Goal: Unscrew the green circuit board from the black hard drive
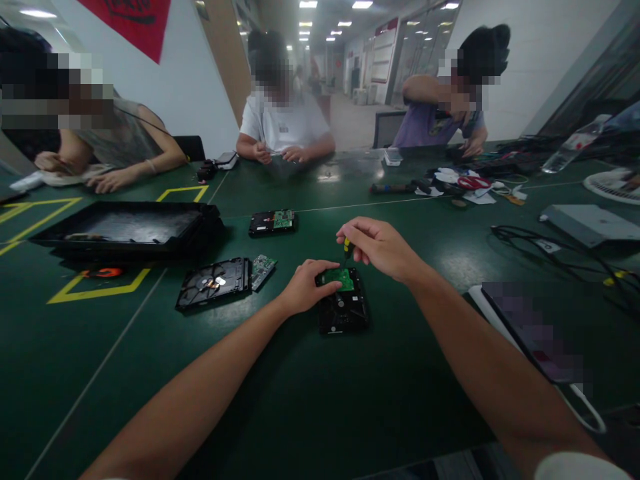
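Note:
A black hard drive (343, 313) lies on the green table with its green circuit board (345, 280) facing up. My left hand (306, 288) grips the drive's left edge, thumb stretched over the board. Above the board, my right hand (376, 245) is closed around a yellow and black screwdriver (348, 248), held nearly upright. Its tip points at the board's upper part; whether it touches a screw I cannot tell. To the left sits another hard drive (213, 285), and a loose circuit board (263, 272) lies beside it. A further hard drive (273, 223) rests farther back.
A black tray (130, 227) stands at the left, with an orange-handled tool (103, 272) before it. On the right are a phone-like device (530, 333), black cables (545, 250) and a grey metal box (593, 223). Several people work across the table near a bottle (575, 145) and scraps.

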`<state>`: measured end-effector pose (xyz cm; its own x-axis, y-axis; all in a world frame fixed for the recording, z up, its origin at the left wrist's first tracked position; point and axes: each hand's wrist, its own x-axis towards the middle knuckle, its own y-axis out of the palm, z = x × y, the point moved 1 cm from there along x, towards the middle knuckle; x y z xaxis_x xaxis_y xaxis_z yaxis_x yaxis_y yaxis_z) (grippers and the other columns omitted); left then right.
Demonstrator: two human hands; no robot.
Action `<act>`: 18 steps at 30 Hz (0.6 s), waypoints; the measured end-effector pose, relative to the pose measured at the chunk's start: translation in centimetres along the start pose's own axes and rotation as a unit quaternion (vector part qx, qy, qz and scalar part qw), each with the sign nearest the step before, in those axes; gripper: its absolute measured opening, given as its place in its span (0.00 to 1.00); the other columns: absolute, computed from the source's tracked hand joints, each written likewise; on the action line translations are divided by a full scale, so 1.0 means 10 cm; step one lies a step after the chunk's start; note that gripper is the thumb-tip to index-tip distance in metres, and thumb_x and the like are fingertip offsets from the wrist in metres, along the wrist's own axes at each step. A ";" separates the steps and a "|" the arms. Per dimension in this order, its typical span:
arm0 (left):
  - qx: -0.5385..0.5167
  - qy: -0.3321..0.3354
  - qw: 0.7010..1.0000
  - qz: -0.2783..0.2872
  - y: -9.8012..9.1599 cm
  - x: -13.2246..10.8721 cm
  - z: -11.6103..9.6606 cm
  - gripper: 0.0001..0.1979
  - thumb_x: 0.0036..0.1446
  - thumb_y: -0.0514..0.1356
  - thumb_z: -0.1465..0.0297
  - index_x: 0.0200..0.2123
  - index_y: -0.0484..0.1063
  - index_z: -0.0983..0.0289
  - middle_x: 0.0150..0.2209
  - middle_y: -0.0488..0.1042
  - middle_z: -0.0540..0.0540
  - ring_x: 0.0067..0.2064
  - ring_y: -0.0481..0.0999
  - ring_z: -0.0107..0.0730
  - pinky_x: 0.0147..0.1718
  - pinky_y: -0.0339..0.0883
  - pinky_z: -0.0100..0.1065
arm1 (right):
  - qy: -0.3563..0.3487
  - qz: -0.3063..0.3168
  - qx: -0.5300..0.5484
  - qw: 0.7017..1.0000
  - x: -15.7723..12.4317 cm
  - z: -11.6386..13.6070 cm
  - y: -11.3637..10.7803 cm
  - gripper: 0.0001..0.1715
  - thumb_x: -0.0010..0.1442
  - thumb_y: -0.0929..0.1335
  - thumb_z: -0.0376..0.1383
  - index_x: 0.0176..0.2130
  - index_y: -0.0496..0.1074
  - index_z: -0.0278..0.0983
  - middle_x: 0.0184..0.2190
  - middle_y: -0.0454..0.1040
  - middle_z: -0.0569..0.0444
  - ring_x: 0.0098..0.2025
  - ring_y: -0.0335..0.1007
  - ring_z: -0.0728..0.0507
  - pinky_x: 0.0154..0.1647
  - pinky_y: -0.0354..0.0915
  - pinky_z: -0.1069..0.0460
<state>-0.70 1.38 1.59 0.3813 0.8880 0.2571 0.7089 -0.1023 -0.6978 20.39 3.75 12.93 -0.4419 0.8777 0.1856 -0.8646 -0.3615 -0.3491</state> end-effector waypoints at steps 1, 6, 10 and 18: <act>0.000 0.000 1.000 0.000 0.00 0.00 0.00 0.23 0.63 0.67 0.57 0.61 0.75 0.53 0.57 0.80 0.54 0.58 0.75 0.49 0.60 0.67 0.51 | 0.001 0.003 0.007 1.000 0.00 -0.01 0.00 0.17 0.70 0.66 0.48 0.43 0.78 0.39 0.41 0.80 0.52 0.26 0.68 0.51 0.23 0.62 0.54; 0.001 -0.003 1.000 0.000 0.00 0.00 0.00 0.24 0.63 0.67 0.57 0.61 0.75 0.54 0.57 0.80 0.54 0.58 0.75 0.49 0.59 0.68 0.51 | 0.005 0.015 0.011 1.000 -0.01 0.00 0.00 0.17 0.72 0.64 0.46 0.47 0.78 0.40 0.31 0.75 0.55 0.26 0.67 0.49 0.24 0.61 0.54; 0.003 -0.003 1.000 0.003 -0.01 0.00 -0.01 0.23 0.64 0.67 0.57 0.61 0.75 0.54 0.57 0.80 0.55 0.59 0.74 0.49 0.60 0.67 0.51 | -0.014 0.002 -0.025 1.000 -0.03 0.07 0.00 0.17 0.70 0.66 0.48 0.45 0.78 0.40 0.27 0.71 0.58 0.27 0.65 0.49 0.25 0.59 0.53; 0.001 -0.006 1.000 -0.001 -0.01 -0.01 -0.02 0.24 0.63 0.67 0.57 0.61 0.75 0.53 0.57 0.80 0.55 0.59 0.75 0.50 0.61 0.67 0.52 | 0.015 -0.035 -0.023 0.999 -0.02 0.02 0.00 0.15 0.65 0.71 0.48 0.39 0.73 0.39 0.30 0.75 0.55 0.27 0.69 0.48 0.26 0.62 0.52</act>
<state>-0.71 1.27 1.76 0.3739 0.8930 0.2505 0.7079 -0.1002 -0.6992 20.40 3.56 13.05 -0.3728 0.9095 0.1841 -0.8810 -0.2846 -0.3780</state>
